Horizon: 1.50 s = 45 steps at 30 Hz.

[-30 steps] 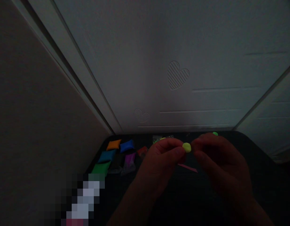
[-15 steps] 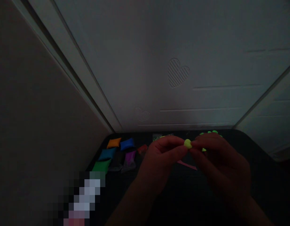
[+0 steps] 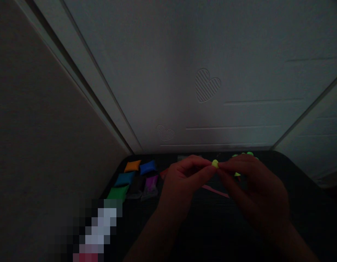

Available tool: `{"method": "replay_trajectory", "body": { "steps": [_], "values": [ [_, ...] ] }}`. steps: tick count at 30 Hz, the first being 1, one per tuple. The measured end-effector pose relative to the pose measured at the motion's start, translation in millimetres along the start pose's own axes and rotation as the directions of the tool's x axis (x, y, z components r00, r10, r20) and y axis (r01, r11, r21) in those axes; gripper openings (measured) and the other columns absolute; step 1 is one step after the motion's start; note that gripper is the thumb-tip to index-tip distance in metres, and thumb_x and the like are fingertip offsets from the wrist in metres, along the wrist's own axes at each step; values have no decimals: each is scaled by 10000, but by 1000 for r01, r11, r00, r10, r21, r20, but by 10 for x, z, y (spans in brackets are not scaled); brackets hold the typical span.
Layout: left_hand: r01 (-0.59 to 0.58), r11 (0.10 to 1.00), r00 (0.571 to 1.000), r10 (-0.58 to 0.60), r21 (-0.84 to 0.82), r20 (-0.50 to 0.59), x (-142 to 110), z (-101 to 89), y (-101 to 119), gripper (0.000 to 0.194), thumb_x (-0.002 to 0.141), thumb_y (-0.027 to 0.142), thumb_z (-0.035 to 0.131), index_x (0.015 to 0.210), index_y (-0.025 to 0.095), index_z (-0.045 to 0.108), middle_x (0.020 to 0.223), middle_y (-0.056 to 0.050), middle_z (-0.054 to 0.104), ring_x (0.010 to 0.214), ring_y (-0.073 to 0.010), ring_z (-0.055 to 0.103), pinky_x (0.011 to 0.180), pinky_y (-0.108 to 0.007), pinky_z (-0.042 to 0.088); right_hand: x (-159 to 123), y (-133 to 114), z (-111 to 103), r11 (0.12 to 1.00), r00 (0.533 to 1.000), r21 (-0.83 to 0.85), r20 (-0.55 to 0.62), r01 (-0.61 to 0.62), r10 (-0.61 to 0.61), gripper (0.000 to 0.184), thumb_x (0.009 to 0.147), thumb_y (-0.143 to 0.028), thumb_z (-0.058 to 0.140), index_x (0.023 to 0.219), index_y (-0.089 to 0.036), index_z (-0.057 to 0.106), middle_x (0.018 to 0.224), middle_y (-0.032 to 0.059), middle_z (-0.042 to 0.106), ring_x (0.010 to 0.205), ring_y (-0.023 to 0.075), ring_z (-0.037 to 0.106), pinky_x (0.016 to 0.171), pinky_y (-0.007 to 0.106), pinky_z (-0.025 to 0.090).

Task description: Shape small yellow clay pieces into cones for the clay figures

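Note:
A small lump of yellow modelling clay (image 3: pixel 215 164) is pinched between both hands above the dark table (image 3: pixel 212 225). My left hand (image 3: pixel 184 178) grips it from the left between thumb and fingers. From the other side, the thumb and forefinger of my right hand (image 3: pixel 255 185) press on it. Under and between the hands lies a thin pink strip (image 3: pixel 216 191). A small yellow piece (image 3: pixel 237 174) shows just below my right fingers, and several bright green pieces (image 3: pixel 249 154) sit behind that hand, partly hidden.
Left on the table are soft packets: orange (image 3: pixel 132 166), blue (image 3: pixel 148 167), teal (image 3: pixel 124 178), green (image 3: pixel 118 192), black (image 3: pixel 136 185) and purple (image 3: pixel 151 183). A red packet (image 3: pixel 163 173) is half behind my left hand. A white panel with hearts (image 3: pixel 208 85) rises at the table's back edge.
Both hands have shifted slightly left with the yellow clay. The clay looks a little turned between the fingertips, and more of the pink strip shows.

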State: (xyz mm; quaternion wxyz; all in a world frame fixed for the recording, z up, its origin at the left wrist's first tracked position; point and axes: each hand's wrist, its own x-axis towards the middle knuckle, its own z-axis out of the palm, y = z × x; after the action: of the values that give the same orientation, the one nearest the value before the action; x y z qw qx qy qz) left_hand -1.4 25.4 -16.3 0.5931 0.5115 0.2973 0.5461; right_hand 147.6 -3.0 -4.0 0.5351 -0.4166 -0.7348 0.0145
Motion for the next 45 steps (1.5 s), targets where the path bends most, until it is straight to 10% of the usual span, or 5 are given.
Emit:
{"method": "replay_trajectory", "body": {
  "steps": [21,27,35,45],
  "values": [
    [27,997,998,-22,-76,65,-23,-32,27,63,726,194,720,756,249,721,723,34,628,679,-67,546,606,-173,424,-28,2,-25,993,999,115,25,-39,37,270,802,-125,624,1023,-274,582,884,-34,583,793,92,555,695,220,458],
    [6,999,990,1,-52,141,-30,-13,74,42,720,198,724,746,231,721,743,22,634,701,-85,555,635,-196,434,-6,35,-70,852,944,415,218,-319,248,177,870,-250,567,1029,-314,612,959,-21,580,886,101,559,764,205,467],
    [21,997,986,-8,-78,165,-26,11,62,104,748,175,705,806,259,721,787,37,655,740,-61,578,665,-163,449,13,37,-28,630,901,645,287,-432,324,93,849,-207,605,874,-288,641,807,-52,587,732,52,561,641,117,475],
    [-41,999,980,43,-15,194,-41,-1,100,83,735,175,714,764,253,719,776,30,604,731,-75,542,659,-190,442,-5,35,-44,560,884,684,356,-468,304,140,858,-205,595,910,-312,669,835,-53,619,795,49,587,721,108,481]
  ]
}}
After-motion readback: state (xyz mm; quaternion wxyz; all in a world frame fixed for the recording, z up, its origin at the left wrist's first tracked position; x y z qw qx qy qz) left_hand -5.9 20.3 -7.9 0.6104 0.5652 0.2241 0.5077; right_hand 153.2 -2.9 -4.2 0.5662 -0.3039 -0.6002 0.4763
